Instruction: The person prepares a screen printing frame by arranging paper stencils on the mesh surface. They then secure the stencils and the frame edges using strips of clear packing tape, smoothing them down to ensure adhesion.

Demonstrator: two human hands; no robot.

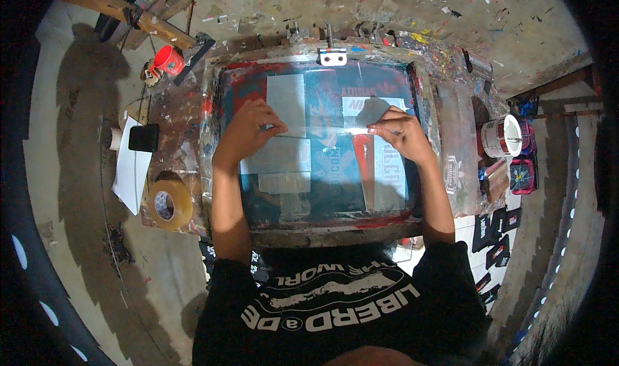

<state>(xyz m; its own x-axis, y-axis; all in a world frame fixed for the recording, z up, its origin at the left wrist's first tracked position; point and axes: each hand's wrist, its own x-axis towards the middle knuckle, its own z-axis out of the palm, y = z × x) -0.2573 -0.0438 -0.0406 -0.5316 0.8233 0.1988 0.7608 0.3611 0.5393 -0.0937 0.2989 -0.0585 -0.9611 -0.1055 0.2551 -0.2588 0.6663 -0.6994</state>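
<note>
Two hands — left hand, right hand — pinch one clear tape strip across one printing screen.

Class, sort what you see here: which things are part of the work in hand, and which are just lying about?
In use: left hand, right hand, clear tape strip, printing screen frame.
Lying about: brown tape roll, red cup, black phone, white tub.

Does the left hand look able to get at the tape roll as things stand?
Probably yes: the tape roll lies in the open beside the frame, left of the left hand, nothing between, though that hand presses a tape strip.
</note>
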